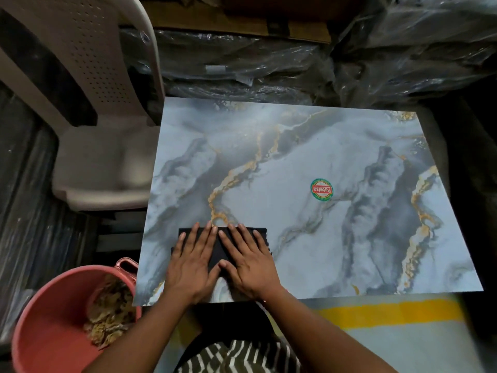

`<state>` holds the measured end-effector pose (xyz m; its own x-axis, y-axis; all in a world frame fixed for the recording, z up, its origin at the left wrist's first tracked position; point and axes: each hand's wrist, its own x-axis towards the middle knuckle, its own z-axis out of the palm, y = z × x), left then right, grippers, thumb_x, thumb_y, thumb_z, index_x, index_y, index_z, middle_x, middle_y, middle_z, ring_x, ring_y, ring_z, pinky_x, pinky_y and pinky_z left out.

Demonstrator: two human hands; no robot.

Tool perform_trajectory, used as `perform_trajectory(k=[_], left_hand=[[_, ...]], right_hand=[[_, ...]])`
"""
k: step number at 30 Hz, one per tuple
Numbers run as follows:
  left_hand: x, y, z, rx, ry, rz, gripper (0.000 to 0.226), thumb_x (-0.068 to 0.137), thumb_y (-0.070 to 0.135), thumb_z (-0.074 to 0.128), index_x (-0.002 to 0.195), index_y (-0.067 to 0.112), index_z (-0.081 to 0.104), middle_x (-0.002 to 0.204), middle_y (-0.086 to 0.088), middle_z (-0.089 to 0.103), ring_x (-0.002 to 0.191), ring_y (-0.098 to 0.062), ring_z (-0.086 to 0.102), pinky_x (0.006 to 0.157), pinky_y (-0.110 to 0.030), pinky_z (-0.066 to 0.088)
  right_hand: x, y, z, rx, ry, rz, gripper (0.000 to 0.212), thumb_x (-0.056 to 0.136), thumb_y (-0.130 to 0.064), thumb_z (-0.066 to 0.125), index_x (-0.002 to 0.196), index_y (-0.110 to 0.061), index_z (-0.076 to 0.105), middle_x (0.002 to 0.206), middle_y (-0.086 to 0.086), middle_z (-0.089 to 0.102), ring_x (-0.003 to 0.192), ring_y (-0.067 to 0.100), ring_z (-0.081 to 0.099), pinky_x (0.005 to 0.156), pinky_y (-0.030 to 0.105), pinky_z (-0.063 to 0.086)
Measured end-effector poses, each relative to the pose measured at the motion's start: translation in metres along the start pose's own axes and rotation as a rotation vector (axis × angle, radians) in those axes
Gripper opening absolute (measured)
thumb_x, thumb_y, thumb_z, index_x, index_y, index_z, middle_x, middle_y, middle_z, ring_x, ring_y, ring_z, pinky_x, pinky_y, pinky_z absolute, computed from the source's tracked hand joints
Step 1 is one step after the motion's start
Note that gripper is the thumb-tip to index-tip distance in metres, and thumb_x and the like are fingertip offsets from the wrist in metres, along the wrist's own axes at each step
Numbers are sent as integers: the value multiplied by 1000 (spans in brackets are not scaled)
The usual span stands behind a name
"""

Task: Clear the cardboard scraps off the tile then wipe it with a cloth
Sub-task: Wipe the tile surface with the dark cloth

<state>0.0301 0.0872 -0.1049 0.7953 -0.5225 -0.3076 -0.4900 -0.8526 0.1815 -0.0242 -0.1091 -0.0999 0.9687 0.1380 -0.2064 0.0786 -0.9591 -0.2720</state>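
Observation:
A large marble-patterned tile (pixel 295 162) in grey, white and gold lies flat in front of me, with a round green and red sticker (pixel 321 189) near its middle. A folded black cloth (pixel 220 246) lies on the tile's near left part. My left hand (pixel 192 262) and my right hand (pixel 246 262) both press flat on the cloth with straight fingers, side by side, thumbs nearly touching. No cardboard scraps show on the tile. Brown cardboard scraps (pixel 111 313) fill part of a pink bucket (pixel 48 319) at the lower left.
A beige plastic chair (pixel 107 157) stands left of the tile, close to its edge. Bundles wrapped in clear plastic (pixel 295 63) lie behind the tile. A floor with a yellow stripe (pixel 390 313) runs below the tile's near edge.

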Motion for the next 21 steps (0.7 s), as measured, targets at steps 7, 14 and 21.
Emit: perform_trajectory(k=[7,14,21], left_hand=[[127,-45,-48,-4,14,-39,85,95,70,10,164,26,-11,172,6,-19,157,-16,-25,128,-45,-10],[264,-114,-102,62,30,-35,92,87,72,3,166,24,-6,173,5,-10,160,-21,-12,128,-43,-7],[366,-169,-147,56,5,-58,99,82,70,10,166,20,-1,174,1,-6,160,-25,-9,127,-48,-1]], right_hand=[[137,39,-24,-11,107,-26,65,108,-60,30,166,-33,24,173,-1,24,161,20,17,129,49,16],[298,68,-58,-13,92,-35,66,107,-63,22,167,-37,16,175,-5,15,162,17,8,131,46,4],[420,78,-94,-8,40,-17,66,107,-65,20,167,-38,13,175,-5,14,162,17,7,130,45,-1]])
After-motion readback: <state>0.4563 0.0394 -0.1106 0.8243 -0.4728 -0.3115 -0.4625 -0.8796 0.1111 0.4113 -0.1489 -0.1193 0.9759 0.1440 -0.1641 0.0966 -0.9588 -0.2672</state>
